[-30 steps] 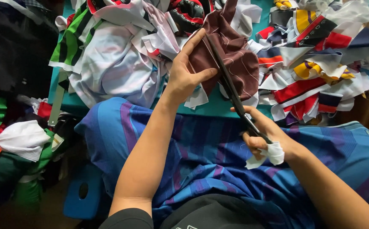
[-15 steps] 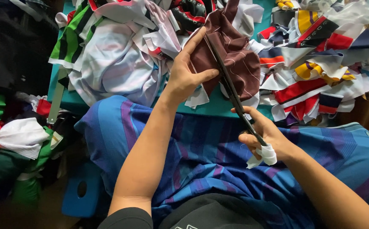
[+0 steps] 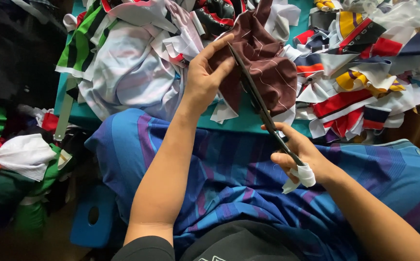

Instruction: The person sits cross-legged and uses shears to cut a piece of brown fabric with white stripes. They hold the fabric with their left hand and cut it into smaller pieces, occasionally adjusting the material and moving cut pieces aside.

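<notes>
Cloth crowds the teal surface [image 3: 248,123] almost everywhere: a pale heap of garments [image 3: 128,67] blocks the far left, and striped offcuts [image 3: 364,72] fill the far right. The only bare strip runs along the near edge, between the left hand [image 3: 202,77] and the right hand [image 3: 299,152], partly crossed by the long scissors [image 3: 260,104] and the maroon cloth [image 3: 268,67]. A blue striped fabric [image 3: 229,179] covers the near lap.

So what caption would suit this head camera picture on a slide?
Left hand holds maroon cloth while right hand cuts with scissors.
</notes>
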